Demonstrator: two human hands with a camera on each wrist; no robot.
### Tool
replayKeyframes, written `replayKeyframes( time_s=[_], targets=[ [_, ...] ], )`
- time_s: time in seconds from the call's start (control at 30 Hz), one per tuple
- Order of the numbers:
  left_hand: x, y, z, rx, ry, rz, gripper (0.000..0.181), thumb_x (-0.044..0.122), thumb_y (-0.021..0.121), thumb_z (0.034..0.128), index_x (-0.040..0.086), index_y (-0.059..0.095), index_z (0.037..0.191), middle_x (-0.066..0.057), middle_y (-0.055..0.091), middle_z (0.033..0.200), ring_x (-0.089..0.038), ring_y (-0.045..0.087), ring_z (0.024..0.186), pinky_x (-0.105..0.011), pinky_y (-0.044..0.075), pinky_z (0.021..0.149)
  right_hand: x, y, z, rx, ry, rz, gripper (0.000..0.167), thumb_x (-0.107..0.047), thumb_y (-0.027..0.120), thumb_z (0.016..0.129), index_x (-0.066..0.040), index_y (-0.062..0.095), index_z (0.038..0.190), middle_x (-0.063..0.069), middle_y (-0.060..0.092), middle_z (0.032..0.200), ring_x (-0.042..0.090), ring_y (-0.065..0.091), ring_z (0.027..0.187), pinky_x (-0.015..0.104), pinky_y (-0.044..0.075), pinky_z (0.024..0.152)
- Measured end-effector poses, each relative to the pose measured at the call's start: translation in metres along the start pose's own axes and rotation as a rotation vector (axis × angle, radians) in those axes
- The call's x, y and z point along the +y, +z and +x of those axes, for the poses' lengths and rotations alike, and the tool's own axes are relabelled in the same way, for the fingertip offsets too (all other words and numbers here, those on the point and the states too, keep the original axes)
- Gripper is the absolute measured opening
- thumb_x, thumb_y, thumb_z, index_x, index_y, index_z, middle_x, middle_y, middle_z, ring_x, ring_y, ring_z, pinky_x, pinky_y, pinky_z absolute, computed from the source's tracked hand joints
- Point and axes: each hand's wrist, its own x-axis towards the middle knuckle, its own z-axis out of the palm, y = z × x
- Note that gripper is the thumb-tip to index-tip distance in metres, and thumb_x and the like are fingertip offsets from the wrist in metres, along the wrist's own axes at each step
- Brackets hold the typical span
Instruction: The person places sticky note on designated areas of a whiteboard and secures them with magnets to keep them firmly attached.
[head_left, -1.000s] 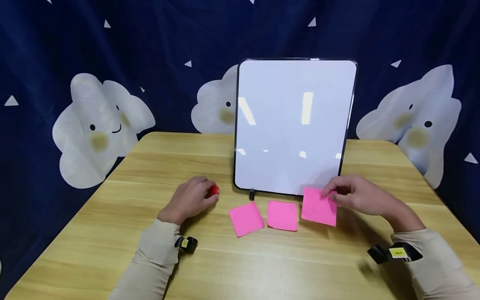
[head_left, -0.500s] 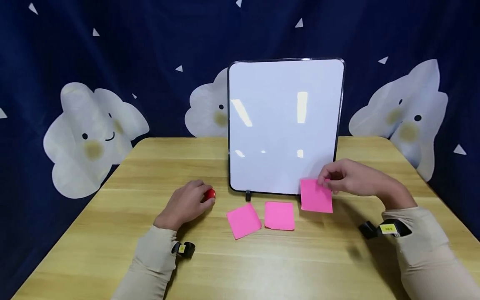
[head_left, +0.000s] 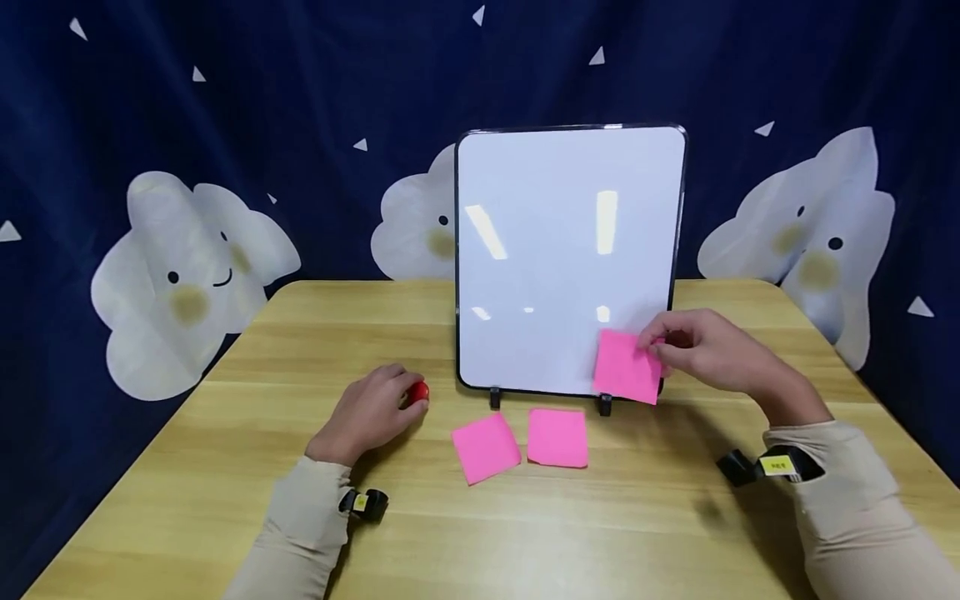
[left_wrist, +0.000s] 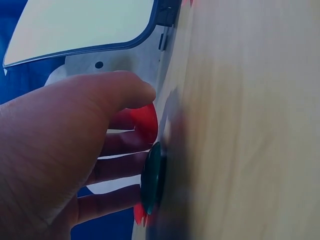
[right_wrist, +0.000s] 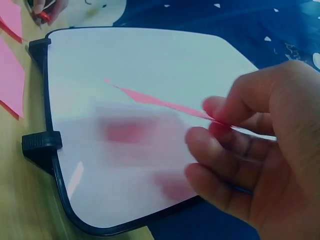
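My right hand (head_left: pixel 712 350) pinches a pink sticky note (head_left: pixel 622 367) by its right edge, in front of the whiteboard's (head_left: pixel 562 250) lower right corner. In the right wrist view the note (right_wrist: pixel 165 104) is seen nearly edge-on, with a gap between it and the board, which mirrors it. My left hand (head_left: pixel 371 412) rests on the table left of the board, thumb and fingers round a red round magnet (head_left: pixel 418 392). Against its other fingers, in the left wrist view, stands a dark green round disc (left_wrist: pixel 153 177), and part of another red piece (left_wrist: pixel 140 214) shows below.
Two more pink sticky notes, a tilted one (head_left: pixel 486 447) and a straighter one (head_left: pixel 557 437), lie on the wooden table (head_left: pixel 525 533) before the board. Black feet (head_left: pixel 604 405) hold the board up. A dark blue cloud-patterned curtain (head_left: pixel 330 83) hangs behind.
My right hand has lifted the sticky note from just below the board's lower edge up in front of its lower right corner. My left hand stays by the red magnet. The head view has shifted slightly.
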Motion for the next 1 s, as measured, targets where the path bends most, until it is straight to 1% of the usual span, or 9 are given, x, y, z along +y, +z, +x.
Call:
replayKeyframes(
  time_s=[0.1,0.23,0.4,0.5,0.63,0.73,0.83,0.93,1.0],
  targets=[
    [-0.002,0.0,-0.001,0.014,-0.008,0.004,0.034,0.033,0.068,0.0901,0.009,0.073,0.114,-0.003,0.065,0.102,-0.017,0.059,0.085,-0.037,0.053,0.071,-0.001,0.002,0.003,0.101,-0.014,-0.011,0.017,-0.002,0.055,0.098,-0.006,0.071,0.1,0.009,0.064,0.087,0.024,0.059,0.073,0.029,0.05,0.062],
    [-0.002,-0.001,0.0,0.055,-0.009,0.002,0.033,0.033,0.066,0.0904,0.011,0.073,0.113,0.0,0.065,0.099,-0.014,0.058,0.08,-0.035,0.053,0.068,-0.005,0.002,0.006,0.242,-0.036,-0.043,0.018,-0.002,0.056,0.096,-0.007,0.073,0.099,0.009,0.061,0.093,0.018,0.053,0.072,0.026,0.046,0.059],
    [0.002,-0.004,0.005,0.125,0.021,-0.005,0.03,0.034,0.066,0.0906,0.012,0.072,0.11,0.002,0.064,0.096,-0.01,0.056,0.073,-0.03,0.051,0.062,-0.006,-0.002,0.007,0.348,-0.067,-0.085,0.018,-0.001,0.058,0.095,-0.007,0.075,0.1,0.008,0.059,0.092,0.018,0.051,0.068,0.026,0.042,0.054],
    [0.007,-0.006,0.01,0.166,0.056,-0.001,0.026,0.034,0.068,0.0906,0.013,0.072,0.105,0.003,0.063,0.092,-0.007,0.053,0.068,-0.026,0.047,0.057,-0.007,-0.005,0.008,0.383,-0.053,-0.092,0.018,-0.001,0.059,0.095,-0.008,0.075,0.1,0.007,0.06,0.094,0.02,0.052,0.069,0.026,0.043,0.054],
    [0.012,-0.006,0.011,0.203,0.092,-0.002,0.02,0.033,0.071,0.0901,0.015,0.07,0.098,0.004,0.061,0.089,-0.005,0.051,0.065,-0.024,0.045,0.054,-0.009,-0.007,0.012,0.391,-0.022,-0.094,0.018,-0.004,0.059,0.096,-0.008,0.076,0.102,0.006,0.063,0.097,0.023,0.057,0.072,0.026,0.045,0.056],
    [0.015,-0.007,0.012,0.212,0.105,-0.002,0.019,0.033,0.072,0.0898,0.015,0.069,0.096,0.004,0.061,0.088,-0.005,0.05,0.064,-0.023,0.043,0.053,-0.01,-0.008,0.015,0.399,-0.012,-0.098,0.018,-0.006,0.059,0.097,-0.008,0.076,0.105,0.006,0.064,0.096,0.024,0.058,0.072,0.026,0.044,0.057],
    [0.016,-0.008,0.012,0.215,0.112,0.003,0.02,0.034,0.073,0.09,0.015,0.069,0.097,0.003,0.061,0.088,-0.005,0.049,0.063,-0.023,0.042,0.052,-0.01,-0.01,0.017,0.42,-0.01,-0.102,0.02,-0.007,0.058,0.098,-0.008,0.076,0.107,0.006,0.065,0.095,0.021,0.057,0.069,0.026,0.043,0.055],
    [0.017,-0.009,0.014,0.222,0.119,0.011,0.022,0.034,0.072,0.0903,0.014,0.069,0.099,0.001,0.062,0.088,-0.006,0.048,0.062,-0.023,0.042,0.052,-0.01,-0.011,0.019,0.453,-0.016,-0.113,0.021,-0.007,0.058,0.098,-0.01,0.077,0.108,0.005,0.065,0.094,0.018,0.055,0.068,0.026,0.041,0.053],
    [0.017,-0.01,0.015,0.23,0.123,0.017,0.022,0.033,0.072,0.0906,0.014,0.069,0.1,0.002,0.062,0.089,-0.006,0.048,0.062,-0.023,0.042,0.051,-0.009,-0.011,0.022,0.488,-0.04,-0.12,0.02,-0.007,0.059,0.098,-0.01,0.077,0.107,0.004,0.065,0.095,0.016,0.055,0.069,0.024,0.041,0.054]
  ],
)
